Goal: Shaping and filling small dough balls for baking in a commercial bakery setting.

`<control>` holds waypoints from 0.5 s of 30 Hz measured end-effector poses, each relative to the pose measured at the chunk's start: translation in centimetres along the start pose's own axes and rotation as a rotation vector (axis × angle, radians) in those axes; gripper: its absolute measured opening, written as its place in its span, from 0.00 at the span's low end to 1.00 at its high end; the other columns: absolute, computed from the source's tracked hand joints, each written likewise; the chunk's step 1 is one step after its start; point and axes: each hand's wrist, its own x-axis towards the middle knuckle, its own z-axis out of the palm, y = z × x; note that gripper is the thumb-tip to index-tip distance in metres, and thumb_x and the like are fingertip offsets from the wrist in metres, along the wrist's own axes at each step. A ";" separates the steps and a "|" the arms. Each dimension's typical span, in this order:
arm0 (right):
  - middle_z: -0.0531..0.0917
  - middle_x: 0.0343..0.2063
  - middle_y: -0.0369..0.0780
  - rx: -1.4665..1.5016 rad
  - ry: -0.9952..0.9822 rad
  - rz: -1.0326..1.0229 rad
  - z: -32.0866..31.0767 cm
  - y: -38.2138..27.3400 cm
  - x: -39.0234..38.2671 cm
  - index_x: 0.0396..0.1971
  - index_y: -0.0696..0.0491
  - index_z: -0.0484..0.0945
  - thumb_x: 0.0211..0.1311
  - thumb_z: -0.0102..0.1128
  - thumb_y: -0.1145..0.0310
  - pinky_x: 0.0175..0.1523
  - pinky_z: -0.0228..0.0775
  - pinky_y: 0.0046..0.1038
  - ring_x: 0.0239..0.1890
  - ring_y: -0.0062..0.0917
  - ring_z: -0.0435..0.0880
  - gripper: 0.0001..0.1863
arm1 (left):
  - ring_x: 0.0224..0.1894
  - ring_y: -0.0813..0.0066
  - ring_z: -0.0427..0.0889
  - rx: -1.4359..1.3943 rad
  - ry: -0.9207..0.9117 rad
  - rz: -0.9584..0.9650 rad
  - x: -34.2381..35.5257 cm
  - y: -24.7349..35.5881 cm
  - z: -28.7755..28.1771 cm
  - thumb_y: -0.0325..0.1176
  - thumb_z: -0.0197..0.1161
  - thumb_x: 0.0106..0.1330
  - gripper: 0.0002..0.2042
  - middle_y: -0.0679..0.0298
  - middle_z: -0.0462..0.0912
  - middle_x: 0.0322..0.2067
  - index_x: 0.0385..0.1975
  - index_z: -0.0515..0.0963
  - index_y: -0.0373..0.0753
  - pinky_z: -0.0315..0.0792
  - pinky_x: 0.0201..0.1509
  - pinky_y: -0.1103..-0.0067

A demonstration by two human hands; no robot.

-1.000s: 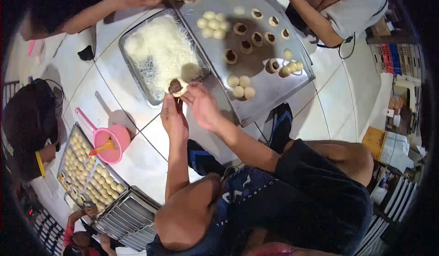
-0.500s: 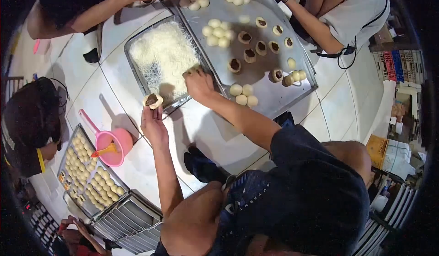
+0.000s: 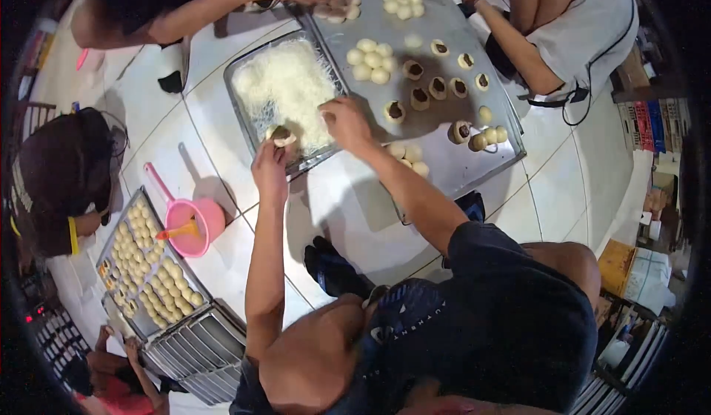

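My left hand (image 3: 270, 172) holds a flattened dough round (image 3: 281, 135) with brown filling on it, tilted over the near corner of a metal tray of grated cheese (image 3: 285, 81). The fingers of my right hand (image 3: 346, 124) are pinched together at the right edge of the cheese, with pale shreds at the fingertips. Right of it lies a large metal sheet (image 3: 459, 170). It carries several filled dough rounds (image 3: 419, 98) and clusters of smooth dough balls (image 3: 371, 61). My right forearm partly hides the nearest cluster (image 3: 407, 157).
A pink dipper (image 3: 194, 226) with an orange-handled tool in it stands on the tiles at left. Beside it is a tray of many dough balls (image 3: 169, 293) on stacked metal trays (image 3: 196, 352). Co-workers' arms (image 3: 200, 7) reach in from the far side; others sit at left.
My left hand has moved forward and right, bringing the filled dough from beside the tray's corner to over the cheese. My right hand has shifted slightly away from me. The whole view has turned a little.
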 end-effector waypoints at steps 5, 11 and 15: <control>0.87 0.30 0.35 0.345 -0.143 0.342 -1.7 1.1 1.6 0.38 0.55 0.85 0.53 0.67 0.72 0.34 0.71 0.19 0.26 0.19 0.80 0.11 | 0.40 0.73 0.79 0.082 -0.042 -0.011 1.4 -0.9 0.4 0.29 0.54 0.70 0.13 0.57 0.80 0.42 0.50 0.73 0.30 0.75 0.46 0.80; 0.86 0.29 0.34 0.457 -0.376 0.297 -3.8 -3.3 2.6 0.37 0.55 0.84 0.54 0.67 0.73 0.35 0.70 0.17 0.27 0.18 0.79 0.10 | 0.41 0.73 0.80 0.027 0.023 0.007 0.3 -0.7 1.0 0.29 0.54 0.70 0.14 0.56 0.80 0.42 0.51 0.73 0.30 0.76 0.44 0.81; 0.86 0.29 0.35 0.439 -0.447 0.283 -2.7 -3.9 2.8 0.36 0.56 0.84 0.55 0.65 0.74 0.36 0.71 0.18 0.29 0.19 0.80 0.08 | 0.41 0.73 0.80 0.078 0.031 0.008 -0.8 0.2 1.6 0.29 0.54 0.70 0.14 0.56 0.79 0.42 0.52 0.73 0.30 0.76 0.45 0.81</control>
